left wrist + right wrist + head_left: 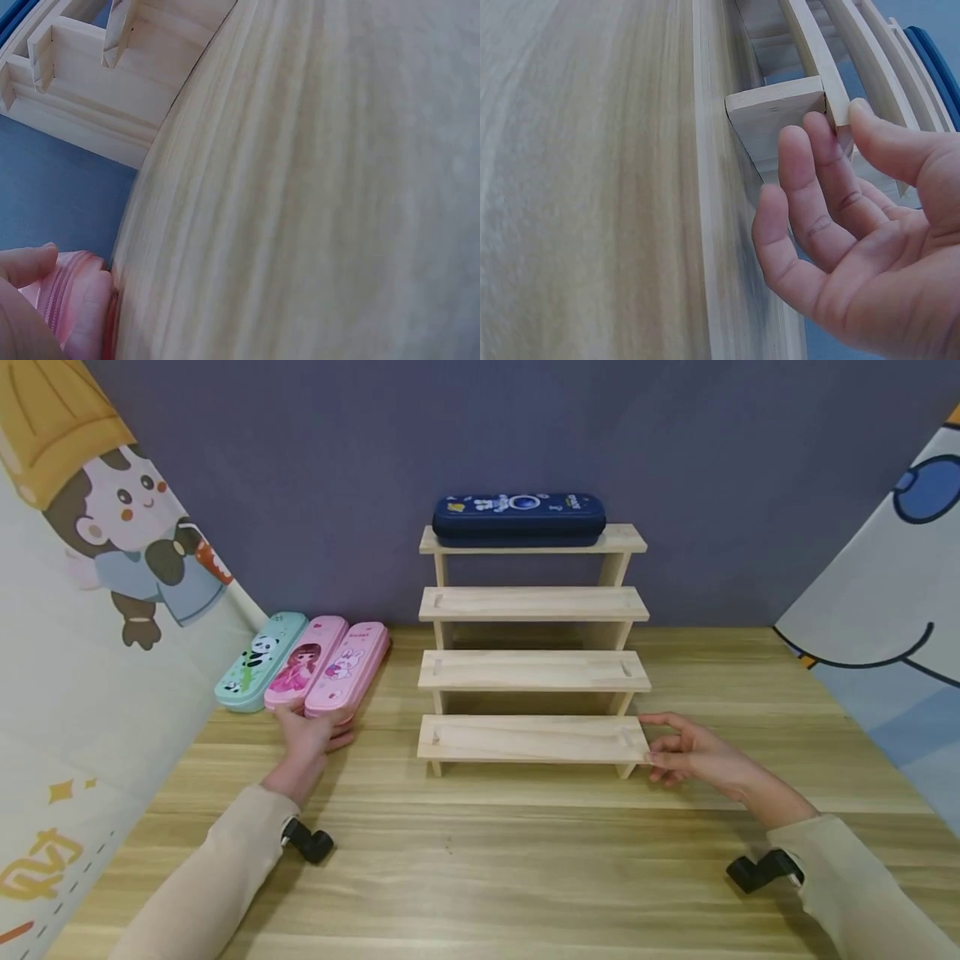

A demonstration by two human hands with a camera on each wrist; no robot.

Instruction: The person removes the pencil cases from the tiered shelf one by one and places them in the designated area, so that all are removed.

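My left hand (306,739) is at the near end of a pink pencil case (347,667) with a white rabbit on its lid. In the left wrist view, thumb and finger grip the case's zipped end (61,300). My right hand (699,755) pinches the right end of the lowest step of a wooden tiered rack (532,739). The right wrist view has the thumb (877,131) on the board's edge and the fingertips bent under it. A dark blue pencil case (517,531) with an astronaut print lies along the rack's top step.
Left of the gripped case lie another pink pencil case (306,662) with a girl print and a mint green one (261,662) with pandas, side by side. A dark blue wall (720,527) rises behind the wooden table (480,868). Cartoon-printed cloths (150,677) flank it.
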